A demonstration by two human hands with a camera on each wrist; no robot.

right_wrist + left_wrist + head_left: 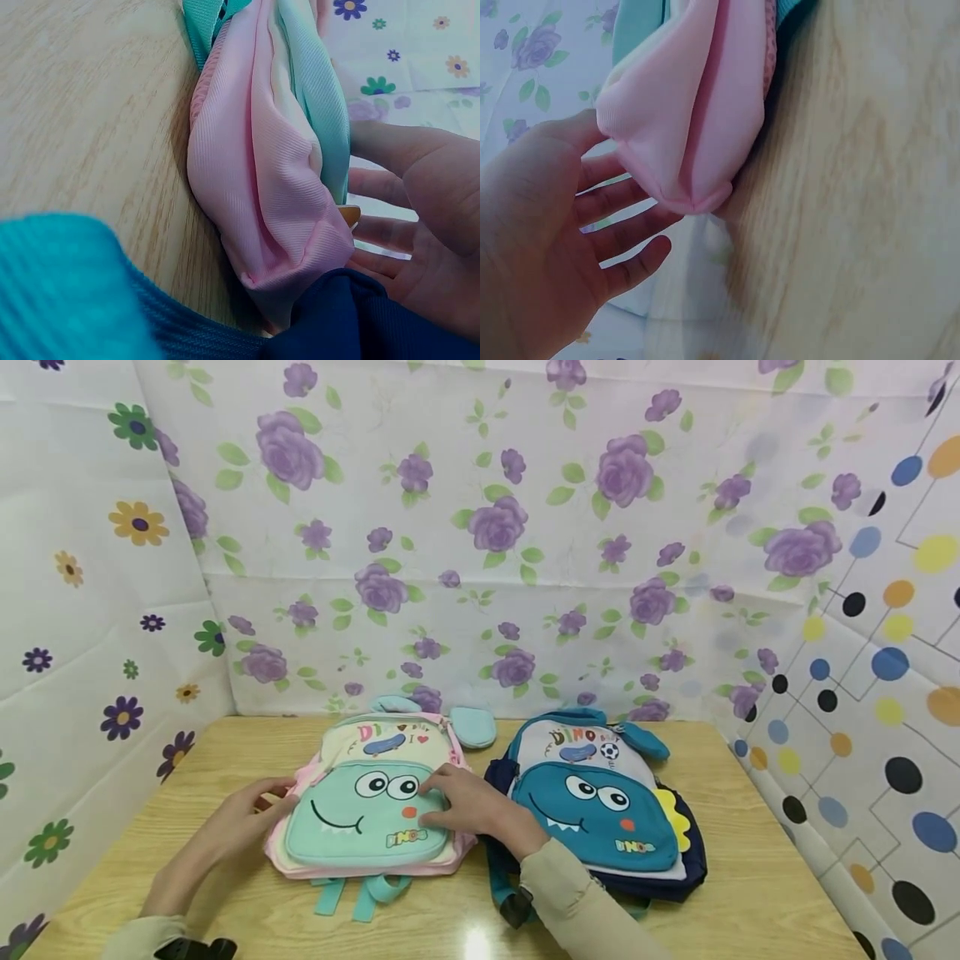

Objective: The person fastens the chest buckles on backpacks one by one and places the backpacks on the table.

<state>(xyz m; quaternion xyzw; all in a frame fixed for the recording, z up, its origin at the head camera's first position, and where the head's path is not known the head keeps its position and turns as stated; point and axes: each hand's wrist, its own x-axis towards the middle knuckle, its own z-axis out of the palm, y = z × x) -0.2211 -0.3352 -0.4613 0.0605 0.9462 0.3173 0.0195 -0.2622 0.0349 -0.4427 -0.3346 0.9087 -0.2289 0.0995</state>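
A pink and mint-green backpack (352, 810) with a smiling dinosaur face lies front up on the table, its mint straps poking out below. My left hand (243, 818) is at its left side. In the left wrist view the spread fingers of that hand (547, 217) touch or nearly touch the pink side panel (682, 120). Over the backpack's right edge reaches my right hand (476, 802), thumb and fingers apart by the eye print. The right wrist view has this hand (435, 202) beside the pink side (262, 165), fingertips partly hidden.
A blue and navy dinosaur backpack (592, 810) lies close on the right, under my right forearm. Its teal strap (67, 285) fills the lower left of the right wrist view. Floral cloth (450, 527) stands behind the wooden table (750, 877), with patterned cloths on both sides.
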